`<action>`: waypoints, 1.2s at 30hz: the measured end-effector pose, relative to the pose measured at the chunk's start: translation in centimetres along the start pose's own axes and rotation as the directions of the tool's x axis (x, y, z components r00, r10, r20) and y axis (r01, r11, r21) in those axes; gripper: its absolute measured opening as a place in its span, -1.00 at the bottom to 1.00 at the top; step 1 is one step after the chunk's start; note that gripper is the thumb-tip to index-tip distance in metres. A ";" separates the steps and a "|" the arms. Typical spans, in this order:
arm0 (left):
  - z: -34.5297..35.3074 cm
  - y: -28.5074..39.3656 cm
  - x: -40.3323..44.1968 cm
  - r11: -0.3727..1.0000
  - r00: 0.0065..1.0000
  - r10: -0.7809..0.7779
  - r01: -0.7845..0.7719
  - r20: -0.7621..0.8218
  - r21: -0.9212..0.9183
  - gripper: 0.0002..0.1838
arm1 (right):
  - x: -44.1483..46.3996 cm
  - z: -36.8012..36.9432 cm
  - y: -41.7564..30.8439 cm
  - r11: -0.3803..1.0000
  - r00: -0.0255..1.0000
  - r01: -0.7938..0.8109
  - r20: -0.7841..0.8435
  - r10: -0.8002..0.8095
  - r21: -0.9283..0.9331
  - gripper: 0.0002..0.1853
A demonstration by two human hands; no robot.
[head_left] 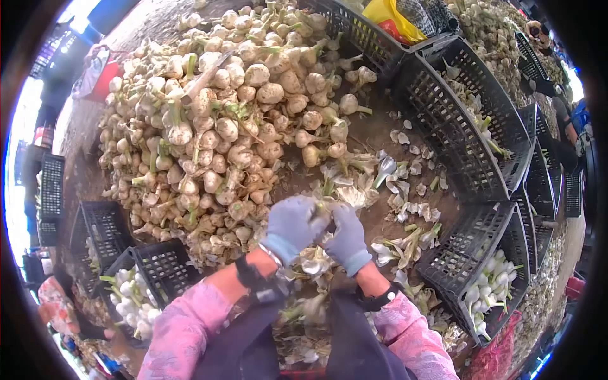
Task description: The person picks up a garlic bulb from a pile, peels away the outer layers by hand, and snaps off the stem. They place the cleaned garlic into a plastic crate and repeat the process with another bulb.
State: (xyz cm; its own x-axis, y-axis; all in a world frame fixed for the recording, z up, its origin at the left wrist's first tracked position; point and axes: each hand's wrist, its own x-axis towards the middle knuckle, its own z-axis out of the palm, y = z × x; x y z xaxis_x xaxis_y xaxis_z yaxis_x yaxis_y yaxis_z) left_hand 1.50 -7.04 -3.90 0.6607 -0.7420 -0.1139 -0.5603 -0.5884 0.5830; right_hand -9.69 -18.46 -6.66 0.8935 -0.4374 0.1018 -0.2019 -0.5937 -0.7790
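Observation:
My left hand point(293, 228), in a grey-blue glove, is closed with its fingers curled inward. Close beside it, my right hand point(347, 239) in a matching glove pinches toward the same spot. Between them shows a bit of a garlic bulb point(325, 206), mostly hidden by the fingers. Just beyond the hands lie loose garlic skins point(354, 195) and cut stems. A large heap of untrimmed, soil-stained garlic bulbs point(218, 130) spreads ahead and to the left.
Black plastic crates stand around me. The right crate point(468, 247) and the left crate point(168, 269) have cleaned white garlic near them. A tall crate point(443, 120) stands ahead right, by a yellow bag point(394, 19). A person's patterned sleeve point(58, 304) shows far left.

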 end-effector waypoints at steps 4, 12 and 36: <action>-0.6 0.2 -1.8 0.781 0.983 -0.172 0.174 0.062 -0.599 -0.63 | -2.0 -0.4 0.6 0.904 0.955 -0.295 0.133 0.265 0.310 -0.50; -1.1 -0.9 -5.5 0.844 0.999 0.033 -0.024 0.007 -0.535 -0.20 | -1.9 -1.8 -4.0 -0.152 0.789 -0.516 0.536 0.301 0.843 -0.64; -0.8 1.8 -5.5 0.801 0.998 0.001 -0.035 -0.058 -0.597 0.02 | -2.8 -3.2 -3.8 0.194 0.860 -0.483 0.421 0.289 0.854 -0.72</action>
State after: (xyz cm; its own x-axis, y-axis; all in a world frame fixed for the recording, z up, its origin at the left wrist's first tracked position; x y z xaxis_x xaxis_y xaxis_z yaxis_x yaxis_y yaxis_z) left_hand -2.75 -3.79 -1.56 0.6879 -0.7227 -0.0668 -0.1736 -0.2533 0.9517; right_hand -12.74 -17.16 -2.01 0.8789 -0.2630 -0.3979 -0.1286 0.6726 -0.7288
